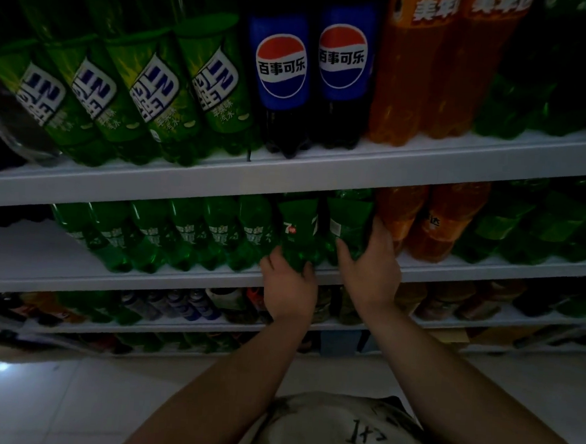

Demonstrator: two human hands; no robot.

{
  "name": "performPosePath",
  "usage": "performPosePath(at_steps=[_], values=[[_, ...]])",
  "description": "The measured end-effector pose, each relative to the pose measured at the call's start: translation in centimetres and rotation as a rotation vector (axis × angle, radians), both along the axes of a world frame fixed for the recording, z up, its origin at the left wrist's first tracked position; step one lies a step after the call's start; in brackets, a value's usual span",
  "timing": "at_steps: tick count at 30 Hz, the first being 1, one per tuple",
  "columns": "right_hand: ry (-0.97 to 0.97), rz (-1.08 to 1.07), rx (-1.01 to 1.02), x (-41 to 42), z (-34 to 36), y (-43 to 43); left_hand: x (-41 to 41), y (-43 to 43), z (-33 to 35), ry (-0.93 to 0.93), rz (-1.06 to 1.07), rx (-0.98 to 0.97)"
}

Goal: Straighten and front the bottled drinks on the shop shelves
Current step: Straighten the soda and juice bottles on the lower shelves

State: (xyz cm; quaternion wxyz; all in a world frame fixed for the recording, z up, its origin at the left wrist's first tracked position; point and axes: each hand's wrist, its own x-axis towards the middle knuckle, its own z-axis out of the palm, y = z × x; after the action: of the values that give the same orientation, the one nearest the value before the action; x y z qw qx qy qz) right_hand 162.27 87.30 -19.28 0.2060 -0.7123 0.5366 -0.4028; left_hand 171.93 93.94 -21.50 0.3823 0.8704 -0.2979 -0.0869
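Note:
On the second shelf (178,276) stand two green 7-Up bottles side by side. My left hand (289,285) grips the base of the left 7-Up bottle (296,229), whose red and white logo faces out. My right hand (368,260) wraps round the lower part of the right 7-Up bottle (348,218), which shows a plain label side. A row of green Sprite bottles (188,236) stands to the left, orange soda bottles (432,220) to the right.
The top shelf (322,168) carries large green Sprite bottles (148,93), two blue Pepsi bottles (311,75) and orange bottles (431,69). Lower shelves hold small cans and bottles (176,305). More green bottles (541,226) fill the far right. White tiled floor (85,398) lies below.

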Motion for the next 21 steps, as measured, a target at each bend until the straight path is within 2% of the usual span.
performPosePath(at_steps=[4,9,13,16,18,19,21], values=[[-0.103,-0.021,0.008,1.1,2.1,-0.6,-0.3,-1.5,0.6,0.004,-0.001,0.065],[-0.123,-0.023,-0.068,1.1,1.6,0.0,0.4,-2.1,-0.3,0.048,0.039,0.255],[-0.084,-0.013,-0.142,0.4,0.5,1.6,0.7,-2.0,-0.8,0.013,0.026,0.317],[-0.022,0.122,-0.263,0.8,1.4,2.1,0.8,-2.0,-0.8,-0.055,-0.013,0.381],[0.028,0.25,-0.322,2.0,3.0,2.1,1.0,-2.1,-1.0,-0.188,-0.143,0.511],[0.057,0.303,-0.325,2.9,3.9,1.9,1.1,-2.1,-1.2,-0.234,-0.187,0.529],[0.12,0.35,-0.272,4.9,5.8,1.3,1.0,-2.0,-1.4,-0.214,-0.201,0.517]])
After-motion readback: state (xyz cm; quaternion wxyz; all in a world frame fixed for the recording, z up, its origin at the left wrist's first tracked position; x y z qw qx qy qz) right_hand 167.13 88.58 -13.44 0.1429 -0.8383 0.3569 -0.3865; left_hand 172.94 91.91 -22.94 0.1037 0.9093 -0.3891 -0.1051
